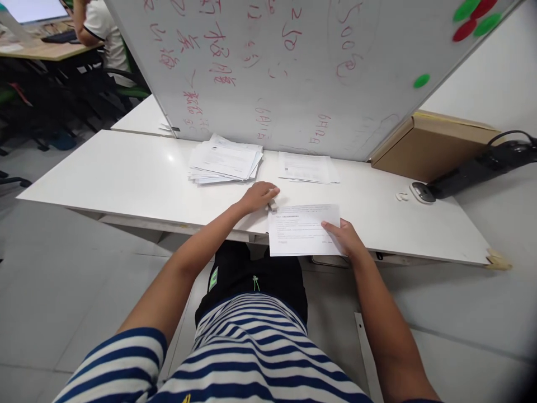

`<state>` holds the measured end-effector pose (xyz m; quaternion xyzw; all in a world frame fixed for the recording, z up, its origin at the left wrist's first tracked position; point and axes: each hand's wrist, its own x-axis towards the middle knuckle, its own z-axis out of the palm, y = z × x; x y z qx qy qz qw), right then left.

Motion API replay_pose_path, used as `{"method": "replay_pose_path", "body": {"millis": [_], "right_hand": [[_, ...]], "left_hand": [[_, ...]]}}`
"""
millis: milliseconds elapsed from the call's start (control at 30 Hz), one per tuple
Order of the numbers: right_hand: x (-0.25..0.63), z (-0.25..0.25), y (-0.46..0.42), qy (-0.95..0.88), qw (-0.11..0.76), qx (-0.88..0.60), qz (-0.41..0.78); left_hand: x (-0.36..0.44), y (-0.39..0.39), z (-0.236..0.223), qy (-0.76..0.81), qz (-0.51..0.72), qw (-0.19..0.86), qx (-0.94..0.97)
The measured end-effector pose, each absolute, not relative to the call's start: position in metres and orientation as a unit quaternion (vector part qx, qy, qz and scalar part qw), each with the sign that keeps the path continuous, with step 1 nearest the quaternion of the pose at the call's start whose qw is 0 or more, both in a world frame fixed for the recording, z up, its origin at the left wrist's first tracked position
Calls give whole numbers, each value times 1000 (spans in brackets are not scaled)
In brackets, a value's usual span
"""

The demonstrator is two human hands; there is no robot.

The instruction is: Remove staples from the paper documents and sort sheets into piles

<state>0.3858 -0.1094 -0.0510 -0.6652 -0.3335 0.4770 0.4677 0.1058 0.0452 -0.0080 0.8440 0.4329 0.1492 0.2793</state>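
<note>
A folded printed sheet (300, 228) lies at the near edge of the white table (126, 173), overhanging it slightly. My right hand (346, 238) pinches its lower right corner, fingers closed on the paper. My left hand (260, 196) rests on the table just left of the sheet's top left corner, fingers curled over a small grey object (273, 206) that I cannot identify. A thick stack of printed papers (226, 161) sits beyond my left hand, and a thinner stack (308, 167) lies to its right.
A whiteboard (293, 61) with red writing and coloured magnets stands across the table's back. A cardboard box (428, 145) and a black power strip (482, 165) sit at the right. Another person (100, 28) sits at a desk at far left.
</note>
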Motion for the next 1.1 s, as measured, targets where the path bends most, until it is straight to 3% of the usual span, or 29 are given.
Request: {"method": "replay_pose_path", "body": {"millis": [133,433,767,1100], "right_hand": [[404,-47,-136,-362,463,-696,412],[398,-13,-164,-354,617,-631,309],[388,-34,-146,-336,640,-625,297],[389,-51,-122,-305,647,-629,303]], "left_hand": [[92,38,-31,428,189,249,848],[92,32,-34,452,176,215,847],[90,38,-50,417,265,237,837],[88,41,-52,400,262,236,846]]}}
